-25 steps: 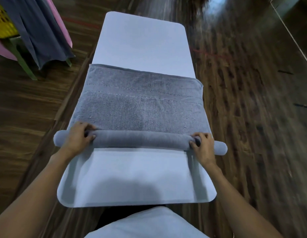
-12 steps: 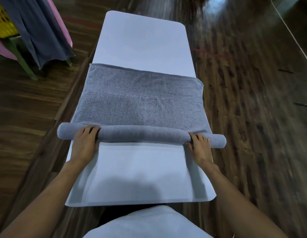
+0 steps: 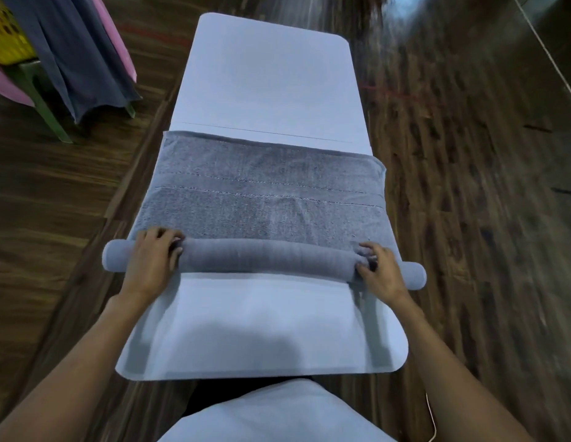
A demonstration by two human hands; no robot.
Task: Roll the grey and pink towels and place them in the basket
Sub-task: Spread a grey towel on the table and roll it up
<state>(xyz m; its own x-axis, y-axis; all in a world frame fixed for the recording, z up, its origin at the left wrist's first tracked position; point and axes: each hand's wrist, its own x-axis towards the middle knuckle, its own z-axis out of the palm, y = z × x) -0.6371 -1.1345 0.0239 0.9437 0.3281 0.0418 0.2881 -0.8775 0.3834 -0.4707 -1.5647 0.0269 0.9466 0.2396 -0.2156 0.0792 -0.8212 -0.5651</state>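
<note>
**Roughly halfway through the first roll**

So far only the grey towel is being worked. It lies across the white table, and its near part is wound into a tight roll that runs from 9 o'clock to 3 o'clock in front of the person. The left hand sits over the roll near its 9 o'clock end, fingers curled down over the top of it; the right hand sits near the 3 o'clock end, fingers bent and pinching into the cloth. Both stubby ends of the roll poke out past the hands and overhang the table's sides.

Toward 12 o'clock a broad flat stretch of towel, stitched lines and all, is not yet rolled, so I judge this roll about half made.

Off at 10 o'clock a pink towel hangs beside dark blue cloth, untouched, and a yellow basket shows at the frame's edge. Left to do: finish this roll, basket it, then the pink one.
</note>
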